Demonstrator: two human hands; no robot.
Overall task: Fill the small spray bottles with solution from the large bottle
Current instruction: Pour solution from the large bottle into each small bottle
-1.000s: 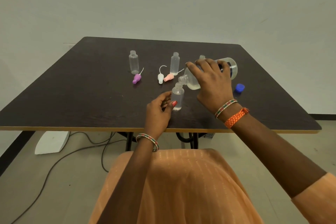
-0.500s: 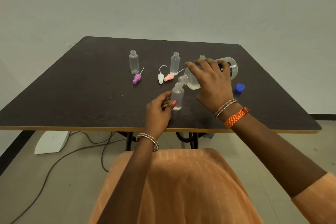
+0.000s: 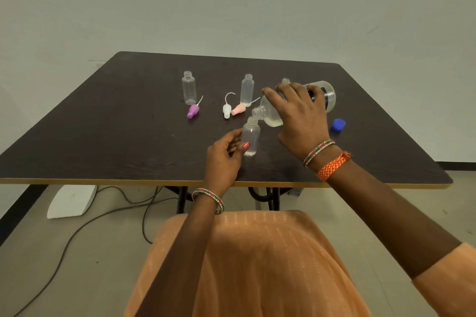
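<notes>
right hand: wrapped over the large bottle, holding it tipped nearly flat, neck pointing left and down.
left hand: fingers and thumb pinch the lower body of the small bottle, which stands upright on the table near the front edge.
mouths: large bottle's neck sits just above and beside the small bottle's open top; can't tell if they touch.
fill level: only a thin layer of liquid shows at the bottom of the small bottle, so filling looks barely started.
liquid in large bottle: pooled on its low side near the neck, ready to run.
spill risk: small opening, wide neck; a slightly steeper tilt could send liquid down the outside and onto the table.
tip risk: small bottle is light and nearly empty; a nudge from the large neck could knock it over if the pinch slackens.
overflow risk: clear liquid in clear plastic, level hard to read, easy to overshoot.
other small bottles: one far left, one at centre, both upright and open; a third mostly hidden behind the right hand and could get bumped.
spray tops: purple, white, pink lie loose near the pour, could get wet.
blue cap: on the table just right of the right hand.
</notes>
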